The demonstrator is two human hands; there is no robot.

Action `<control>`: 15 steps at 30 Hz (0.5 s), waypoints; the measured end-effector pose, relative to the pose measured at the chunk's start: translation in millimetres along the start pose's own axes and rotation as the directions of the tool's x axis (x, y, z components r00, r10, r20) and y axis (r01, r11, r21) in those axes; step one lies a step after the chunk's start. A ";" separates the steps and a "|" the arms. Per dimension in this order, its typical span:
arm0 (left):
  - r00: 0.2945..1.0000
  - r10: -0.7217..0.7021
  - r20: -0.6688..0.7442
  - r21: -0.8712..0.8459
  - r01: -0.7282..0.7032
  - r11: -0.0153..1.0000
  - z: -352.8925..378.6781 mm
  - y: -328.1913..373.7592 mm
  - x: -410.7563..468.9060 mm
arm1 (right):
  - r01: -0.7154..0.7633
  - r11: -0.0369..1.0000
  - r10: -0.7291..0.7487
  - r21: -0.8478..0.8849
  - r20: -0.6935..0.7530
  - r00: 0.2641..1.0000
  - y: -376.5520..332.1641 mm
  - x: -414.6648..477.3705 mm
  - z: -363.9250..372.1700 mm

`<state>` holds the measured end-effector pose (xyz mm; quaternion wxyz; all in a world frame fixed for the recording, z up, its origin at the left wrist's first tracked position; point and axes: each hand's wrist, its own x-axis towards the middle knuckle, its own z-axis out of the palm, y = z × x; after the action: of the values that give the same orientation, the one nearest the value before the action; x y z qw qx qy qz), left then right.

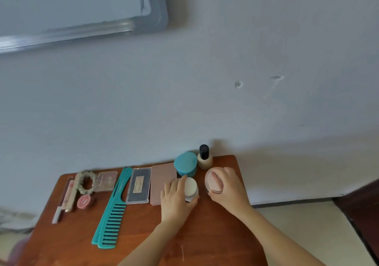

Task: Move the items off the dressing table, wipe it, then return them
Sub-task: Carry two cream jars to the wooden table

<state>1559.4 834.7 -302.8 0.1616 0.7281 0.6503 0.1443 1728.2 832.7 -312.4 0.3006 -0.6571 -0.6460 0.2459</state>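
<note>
On table point(143, 235), left grip point(174, 199) round white jar point(191, 186)

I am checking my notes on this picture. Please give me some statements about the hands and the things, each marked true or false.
1. The left hand grips a white-lidded jar. True.
2. The right hand is empty. False: it grips a pink-lidded jar.
3. The teal comb lies left of both hands. True.
4. The bottle has a white cap. False: its cap is black.
</note>
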 end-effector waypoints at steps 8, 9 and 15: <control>0.996 -0.025 -0.087 -0.022 0.024 0.999 -8.9 -6.9 -8.0 | 0.060 0.995 -0.058 -0.082 0.021 0.998 -2.3 8.8 7.1; 0.997 -0.044 -0.067 -0.036 0.042 0.998 -12.3 -7.3 -10.2 | 0.056 0.993 -0.054 -0.105 0.018 0.998 -4.5 6.5 5.3; 0.995 -0.054 -0.090 -0.114 0.043 0.992 -29.4 -9.0 -26.7 | 0.046 0.986 -0.063 -0.163 -0.101 0.993 -18.3 -15.2 -7.5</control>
<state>1535.9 810.5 -280.0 0.1754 0.6944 0.6655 0.2102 1720.0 816.7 -295.1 0.2874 -0.6734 -0.6645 0.1497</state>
